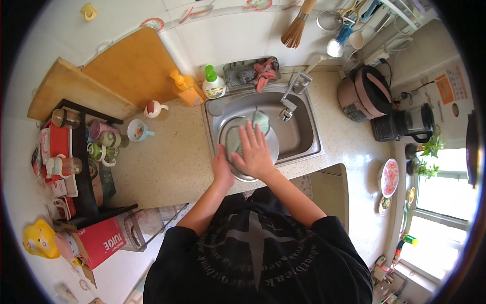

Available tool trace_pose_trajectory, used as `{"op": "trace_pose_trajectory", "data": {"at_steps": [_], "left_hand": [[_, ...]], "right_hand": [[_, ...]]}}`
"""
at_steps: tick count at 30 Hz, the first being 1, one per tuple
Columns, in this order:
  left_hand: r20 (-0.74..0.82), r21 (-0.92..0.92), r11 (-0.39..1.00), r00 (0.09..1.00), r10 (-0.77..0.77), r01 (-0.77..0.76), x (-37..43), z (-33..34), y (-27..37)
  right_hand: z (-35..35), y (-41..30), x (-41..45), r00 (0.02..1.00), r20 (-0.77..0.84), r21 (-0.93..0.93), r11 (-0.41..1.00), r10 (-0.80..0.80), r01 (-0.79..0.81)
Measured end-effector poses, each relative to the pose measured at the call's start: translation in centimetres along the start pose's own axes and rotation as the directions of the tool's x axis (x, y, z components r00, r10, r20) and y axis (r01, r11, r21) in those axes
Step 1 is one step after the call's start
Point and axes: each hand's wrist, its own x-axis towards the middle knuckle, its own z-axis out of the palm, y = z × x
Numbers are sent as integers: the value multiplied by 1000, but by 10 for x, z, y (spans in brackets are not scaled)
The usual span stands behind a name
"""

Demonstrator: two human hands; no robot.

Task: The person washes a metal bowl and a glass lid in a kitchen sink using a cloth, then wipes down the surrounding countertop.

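Note:
A round stainless steel vessel [272,146] is tilted over the near left part of the sink [303,133]. My left hand [223,167] grips its near left rim, thumb up along the side. A pale green cloth [261,121] lies against the vessel, and part of it sticks out past my right fingertips. Over it my right hand [253,152] presses flat, palm down, fingers stretched forward. My palm hides much of the cloth and the vessel's surface. Just beyond, the grey faucet [287,108] hangs over the basin; I cannot make out any running water.
Behind the sink stand an orange pump bottle [188,91], a green-topped pump bottle [213,84] and a rack [237,74] holding a red cloth. A cup [139,130] and a black shelf [86,152] are left. A rice cooker [364,95], blender [408,123] and bowl of meat [389,178] stand right.

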Motion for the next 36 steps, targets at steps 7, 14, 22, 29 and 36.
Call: {"op": "trace_pose_trajectory", "data": {"at_steps": [7, 14, 22, 29, 36], "left_hand": [[-103, 429, 898, 982, 159, -100, -18, 9, 18], [-21, 46, 998, 999, 36, -35, -16, 26, 60], [80, -262, 964, 994, 76, -52, 16, 26, 40], [76, 120, 976, 982, 174, -183, -4, 52, 19], [336, 584, 631, 860, 385, -511, -16, 41, 22]], "right_hand": [[0, 32, 46, 1000, 3, 33, 999, -17, 17], [17, 100, 25, 787, 325, 614, 517, 524, -597], [47, 1, -48, 890, -240, 627, 761, 388, -163], [8, -3, -25, 971, -168, 2, 985, -169, 172], [-17, 36, 37, 984, -176, -79, 997, 4, -18]]}}
